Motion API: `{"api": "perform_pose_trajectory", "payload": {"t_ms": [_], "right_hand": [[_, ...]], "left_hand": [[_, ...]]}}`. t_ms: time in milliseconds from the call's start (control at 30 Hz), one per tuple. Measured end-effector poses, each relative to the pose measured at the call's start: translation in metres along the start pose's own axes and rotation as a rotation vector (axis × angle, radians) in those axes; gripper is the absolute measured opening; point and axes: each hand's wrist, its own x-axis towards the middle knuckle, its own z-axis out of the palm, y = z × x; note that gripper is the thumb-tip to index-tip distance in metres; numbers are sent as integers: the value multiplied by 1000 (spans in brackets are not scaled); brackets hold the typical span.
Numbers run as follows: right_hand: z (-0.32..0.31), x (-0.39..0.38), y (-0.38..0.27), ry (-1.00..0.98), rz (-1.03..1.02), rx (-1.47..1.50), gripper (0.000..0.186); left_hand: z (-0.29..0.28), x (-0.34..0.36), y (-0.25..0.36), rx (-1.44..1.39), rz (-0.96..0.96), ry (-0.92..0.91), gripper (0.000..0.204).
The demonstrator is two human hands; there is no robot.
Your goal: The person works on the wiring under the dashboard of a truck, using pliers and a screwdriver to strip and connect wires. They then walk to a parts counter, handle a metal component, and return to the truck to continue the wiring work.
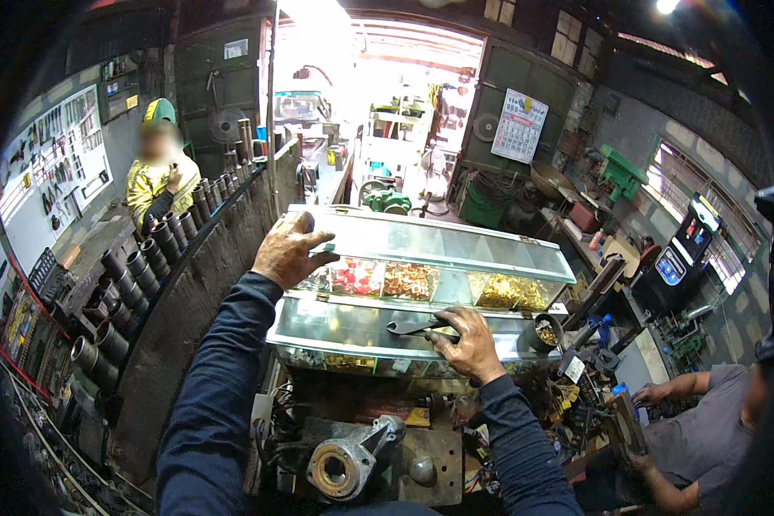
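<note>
My right hand (466, 346) is closed on a pair of dark pliers (411, 328), their jaws pointing left above the lower glass tier of a display case (344, 318). Fingers spread, my left hand (291, 249) is at the left end of the upper glass tier (456, 238); whether its fingertips press on the glass, I cannot tell. Behind the glass sit red-and-white pieces (357, 277), copper-coloured pieces (408, 280) and gold-coloured pieces (512, 292) in separate compartments. A dark round cup (543, 332) of small parts stands right of my right hand.
A cast metal housing (339, 469) lies on the bench close to me. Metal sleeves (133, 275) line a ledge at left, with a person in yellow (163, 176) behind. Another person in grey (714, 421) handles something at lower right. A green machine (621, 175) stands at right.
</note>
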Motion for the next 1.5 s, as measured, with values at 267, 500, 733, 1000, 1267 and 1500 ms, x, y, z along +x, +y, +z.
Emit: {"api": "perform_pose_trajectory", "payload": {"t_ms": [267, 500, 733, 1000, 1267, 1500], "right_hand": [[2, 1, 3, 32, 18, 54, 51], [-28, 32, -54, 287, -17, 178, 21], [-24, 207, -85, -253, -493, -99, 14], [54, 302, -91, -1083, -326, -394, 6], [119, 315, -74, -1104, -552, -756, 14], [129, 309, -74, -1079, -458, -601, 13]], "left_hand": [[-14, 46, -15, 137, 22, 99, 34], [-34, 98, -25, 56, -215, -90, 54], [-27, 110, -34, 43, -230, -89, 53], [-28, 108, -36, 53, -201, -79, 51], [-28, 110, -35, -1, -231, -122, 53], [-24, 108, -35, 19, -170, -22, 53]]}}
